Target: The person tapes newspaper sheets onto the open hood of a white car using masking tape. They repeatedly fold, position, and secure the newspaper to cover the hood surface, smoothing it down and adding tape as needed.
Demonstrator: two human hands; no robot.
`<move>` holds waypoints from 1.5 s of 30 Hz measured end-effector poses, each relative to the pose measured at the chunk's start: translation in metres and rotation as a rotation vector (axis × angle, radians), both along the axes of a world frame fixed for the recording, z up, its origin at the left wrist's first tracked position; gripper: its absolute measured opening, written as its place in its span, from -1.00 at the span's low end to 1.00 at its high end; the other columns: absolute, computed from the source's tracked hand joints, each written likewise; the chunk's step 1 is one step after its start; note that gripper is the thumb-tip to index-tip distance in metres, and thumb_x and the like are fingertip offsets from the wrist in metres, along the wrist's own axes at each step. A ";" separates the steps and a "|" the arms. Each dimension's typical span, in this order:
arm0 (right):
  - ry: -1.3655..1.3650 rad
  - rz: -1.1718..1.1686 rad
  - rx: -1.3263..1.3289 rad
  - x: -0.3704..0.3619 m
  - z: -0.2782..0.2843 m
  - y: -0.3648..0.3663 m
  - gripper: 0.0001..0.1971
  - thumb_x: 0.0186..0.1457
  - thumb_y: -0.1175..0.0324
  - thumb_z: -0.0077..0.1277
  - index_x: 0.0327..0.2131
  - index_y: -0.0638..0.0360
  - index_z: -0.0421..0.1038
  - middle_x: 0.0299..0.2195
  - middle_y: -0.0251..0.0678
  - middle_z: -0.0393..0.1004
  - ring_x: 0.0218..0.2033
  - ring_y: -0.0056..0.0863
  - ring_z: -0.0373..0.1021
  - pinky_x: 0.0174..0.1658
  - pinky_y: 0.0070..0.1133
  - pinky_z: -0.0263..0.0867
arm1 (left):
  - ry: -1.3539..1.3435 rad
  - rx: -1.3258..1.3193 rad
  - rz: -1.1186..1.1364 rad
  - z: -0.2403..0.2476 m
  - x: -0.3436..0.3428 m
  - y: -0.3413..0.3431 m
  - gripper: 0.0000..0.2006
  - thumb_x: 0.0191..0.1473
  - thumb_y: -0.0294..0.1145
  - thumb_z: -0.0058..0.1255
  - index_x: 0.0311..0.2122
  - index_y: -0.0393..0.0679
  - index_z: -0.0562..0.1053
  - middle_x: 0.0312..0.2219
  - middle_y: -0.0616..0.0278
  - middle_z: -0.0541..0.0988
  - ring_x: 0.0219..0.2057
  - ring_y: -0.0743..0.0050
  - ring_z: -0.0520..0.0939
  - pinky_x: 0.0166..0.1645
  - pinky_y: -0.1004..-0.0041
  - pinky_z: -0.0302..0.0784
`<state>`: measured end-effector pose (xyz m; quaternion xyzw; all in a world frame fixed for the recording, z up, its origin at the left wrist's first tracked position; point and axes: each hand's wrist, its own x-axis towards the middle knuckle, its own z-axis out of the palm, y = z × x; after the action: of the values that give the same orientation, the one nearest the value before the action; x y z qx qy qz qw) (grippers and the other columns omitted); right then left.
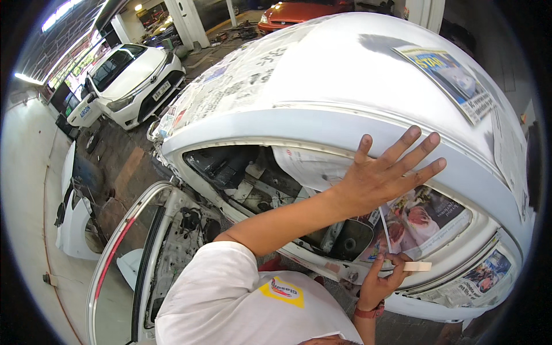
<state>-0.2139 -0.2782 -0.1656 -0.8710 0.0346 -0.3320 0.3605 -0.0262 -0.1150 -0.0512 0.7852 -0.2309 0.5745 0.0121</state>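
My left hand (386, 172) is stretched out over the grey-primed roof edge (264, 122) of a car body, fingers spread and nothing in them. Whether the palm rests on the metal or hovers above it, I cannot tell. Lower down, beside the rear side opening, my right hand (380, 282) is closed on a small flat cream-coloured block (417, 266). One end of that block sticks out to the right of the fingers. Newspaper (422, 221) with colour pictures covers part of the opening just above it.
The car's stripped door (172, 259) stands swung out at the left. Newspaper (230, 86) covers the front, and a magazine page (451, 80) lies on the white roof (339, 63). A white car (129, 83) and a red car (299, 12) are parked beyond. Loose body panels (77, 224) lean by the left wall.
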 end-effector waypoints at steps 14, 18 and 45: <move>-0.114 0.098 0.853 0.137 0.054 0.060 -0.29 0.43 0.21 0.13 0.51 0.29 0.18 0.35 -0.11 0.35 0.26 -0.32 0.36 0.36 -0.41 0.17 | 0.051 -0.221 0.103 -0.073 -0.017 0.215 -0.25 0.20 0.06 0.32 0.48 0.53 0.33 0.55 0.18 0.21 0.59 0.07 0.07 0.52 -0.37 -0.71; -0.164 0.010 0.880 0.153 0.052 0.069 -0.34 0.42 0.26 0.17 0.46 0.32 0.26 0.36 -0.14 0.39 0.31 -0.34 0.34 0.37 -0.44 0.19 | 0.244 -0.371 0.133 -0.103 -0.051 0.275 -0.23 0.14 0.09 0.38 0.45 0.44 0.39 0.53 0.13 0.23 0.54 0.01 0.14 0.52 -0.34 -0.59; 0.190 -0.120 0.628 0.012 -0.035 0.167 -0.40 0.38 0.26 0.26 0.42 0.08 0.36 0.06 -0.41 0.46 -0.04 -0.63 0.35 0.03 -0.59 0.30 | 1.144 -1.849 -1.140 -0.123 -0.022 0.244 -0.70 0.33 -0.40 0.32 0.07 -0.18 0.50 -0.13 0.17 0.73 -0.14 0.48 0.71 0.03 0.46 0.61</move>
<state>-0.2021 -0.1107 -0.2003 -0.7408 0.2198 -0.2430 0.5864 -0.0482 0.1287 -0.1740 0.4067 -0.0085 0.0074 0.9135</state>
